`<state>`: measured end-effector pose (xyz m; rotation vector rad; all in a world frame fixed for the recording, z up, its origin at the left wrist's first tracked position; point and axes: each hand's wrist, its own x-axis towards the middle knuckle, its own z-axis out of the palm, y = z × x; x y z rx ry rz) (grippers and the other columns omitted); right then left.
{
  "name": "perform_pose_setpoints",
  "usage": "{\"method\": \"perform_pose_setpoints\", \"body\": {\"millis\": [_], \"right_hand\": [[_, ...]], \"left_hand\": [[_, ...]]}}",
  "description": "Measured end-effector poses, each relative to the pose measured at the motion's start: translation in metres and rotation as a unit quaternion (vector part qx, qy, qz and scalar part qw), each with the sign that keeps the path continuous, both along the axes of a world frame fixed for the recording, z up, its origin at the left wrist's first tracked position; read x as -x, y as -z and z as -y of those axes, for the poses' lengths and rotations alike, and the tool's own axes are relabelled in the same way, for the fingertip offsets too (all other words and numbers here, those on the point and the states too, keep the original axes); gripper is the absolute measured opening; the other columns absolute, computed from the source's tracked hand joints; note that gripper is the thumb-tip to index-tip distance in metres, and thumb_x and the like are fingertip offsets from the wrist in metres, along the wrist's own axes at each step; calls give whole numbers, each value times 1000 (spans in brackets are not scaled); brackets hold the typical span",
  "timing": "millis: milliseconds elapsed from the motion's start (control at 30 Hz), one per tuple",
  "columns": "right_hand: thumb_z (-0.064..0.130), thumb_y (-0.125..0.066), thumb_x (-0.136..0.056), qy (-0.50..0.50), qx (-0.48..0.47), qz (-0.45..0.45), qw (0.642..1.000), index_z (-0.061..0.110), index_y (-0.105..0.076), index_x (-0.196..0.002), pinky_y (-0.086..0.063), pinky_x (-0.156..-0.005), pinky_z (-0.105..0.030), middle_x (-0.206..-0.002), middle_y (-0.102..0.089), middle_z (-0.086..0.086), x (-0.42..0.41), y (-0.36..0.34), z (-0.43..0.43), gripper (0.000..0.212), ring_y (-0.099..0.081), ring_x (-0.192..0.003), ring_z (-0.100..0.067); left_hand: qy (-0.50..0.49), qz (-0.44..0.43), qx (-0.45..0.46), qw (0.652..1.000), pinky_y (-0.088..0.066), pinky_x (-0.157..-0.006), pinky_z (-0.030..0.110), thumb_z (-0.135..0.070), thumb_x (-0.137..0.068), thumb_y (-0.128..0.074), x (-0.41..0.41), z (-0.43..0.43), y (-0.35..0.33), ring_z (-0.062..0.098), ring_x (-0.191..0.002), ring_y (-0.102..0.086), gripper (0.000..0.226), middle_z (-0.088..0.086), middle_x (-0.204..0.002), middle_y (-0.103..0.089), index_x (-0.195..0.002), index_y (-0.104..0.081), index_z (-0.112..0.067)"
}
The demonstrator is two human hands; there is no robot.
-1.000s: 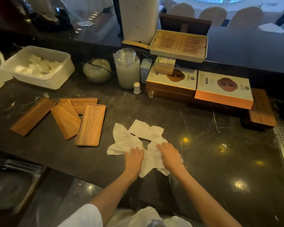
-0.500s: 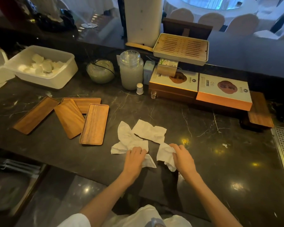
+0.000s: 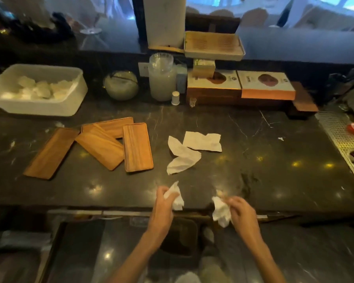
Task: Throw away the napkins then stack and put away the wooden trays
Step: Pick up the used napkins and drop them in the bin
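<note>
My left hand (image 3: 163,203) grips a crumpled white napkin (image 3: 175,198) at the counter's near edge. My right hand (image 3: 240,211) holds a second crumpled napkin (image 3: 221,211) just past that edge. Two more white napkins stay on the dark counter: a flat one (image 3: 202,141) and a twisted one (image 3: 181,157) in front of it. Several wooden trays (image 3: 137,147) lie loosely overlapped at the left of the napkins, one long tray (image 3: 50,153) angled at the far left.
A dark bin opening (image 3: 180,235) sits below the counter edge between my forearms. At the back stand a white tub (image 3: 37,107), a round bowl (image 3: 121,85), a glass jar (image 3: 163,78) and flat boxes (image 3: 266,83). A perforated metal drain (image 3: 339,135) runs along the right.
Both hands have each picked up a napkin and pulled back from the pile to the counter's near edge, crumpling them. Two napkins remain on the counter.
</note>
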<state>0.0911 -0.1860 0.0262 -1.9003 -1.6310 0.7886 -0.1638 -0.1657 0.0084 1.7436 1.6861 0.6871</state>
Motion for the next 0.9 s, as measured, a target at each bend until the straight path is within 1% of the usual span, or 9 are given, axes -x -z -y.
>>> {"method": "perform_pose_setpoints", "body": {"millis": [100, 267, 300, 367, 433, 600, 767, 833, 900], "right_hand": [[-9, -59, -86, 56, 49, -21, 997, 10, -77, -100, -38, -89, -10, -111, -65, -7, 37, 8, 63, 30, -63, -104, -21], [-6, -52, -88, 92, 110, -17, 990, 8, -67, -118, -33, -108, -26, -136, -53, -12, 77, 8, 136, 37, -51, -126, -25], [-7, -52, -87, 87, 127, -23, 988, 9, -62, -125, -30, -110, -27, -144, -45, -12, 78, 7, 147, 42, -45, -132, -25], [-10, -52, -86, 74, 153, -32, 985, 9, -54, -133, -25, -113, -25, -152, -33, -11, 77, 7, 167, 51, -36, -139, -25], [-9, -53, -88, 54, 163, -29, 985, 11, -52, -135, -24, -112, -21, -153, -31, -8, 73, 8, 185, 51, -34, -140, -23], [-3, -61, -88, 59, 149, -46, 986, 14, -68, -116, -31, -83, 8, -128, -59, -6, 50, 32, 209, 33, -56, -119, -19], [9, -67, -86, 56, 164, -13, 985, 20, -75, -107, -41, -73, -2, -108, -71, -1, 47, 58, 212, 24, -64, -89, -8], [13, -67, -87, 64, 155, 14, 986, 24, -74, -110, -48, -73, -18, -106, -70, 1, 50, 84, 211, 26, -67, -90, -14], [14, -65, -89, 81, 145, 29, 986, 24, -72, -113, -46, -69, -18, -104, -65, 0, 53, 126, 205, 27, -65, -88, -16]], "left_hand": [[-5, 15, 30, 999, -53, -74, 34, -12, -85, -62, 36, 43, 16, 24, -92, -63, 22, 9, -104, -62, -94, -63, -32], [45, -3, 110, 993, -31, -89, -6, 6, -85, -55, 75, 111, 20, 11, -114, -47, 27, 2, -134, -44, -103, -66, -10], [55, 5, 136, 989, -28, -96, -3, 6, -85, -54, 78, 120, 23, 16, -121, -45, 30, 6, -142, -40, -110, -65, -7], [65, -11, 169, 983, -31, -110, 20, 6, -87, -51, 73, 129, 21, 28, -137, -37, 45, 12, -154, -28, -131, -53, -1], [100, -26, 199, 975, -31, -113, 33, 8, -88, -49, 69, 142, 17, 33, -143, -29, 57, 14, -158, -21, -143, -40, -3], [63, 6, 178, 982, -31, -102, 13, 6, -93, -52, 52, 181, 25, 26, -128, -47, 37, 13, -138, -46, -128, -57, -6], [18, 28, 160, 987, -51, -89, 35, 4, -91, -58, 40, 177, 55, 27, -100, -62, 22, 17, -109, -63, -107, -71, -1], [35, 6, 163, 986, -50, -84, 32, 2, -90, -60, 33, 166, 86, 21, -94, -60, 21, 14, -105, -62, -106, -72, -6], [68, -31, 166, 983, -42, -80, 23, -4, -92, -59, 27, 151, 136, 18, -94, -57, 23, 10, -106, -60, -109, -70, -13]]}}
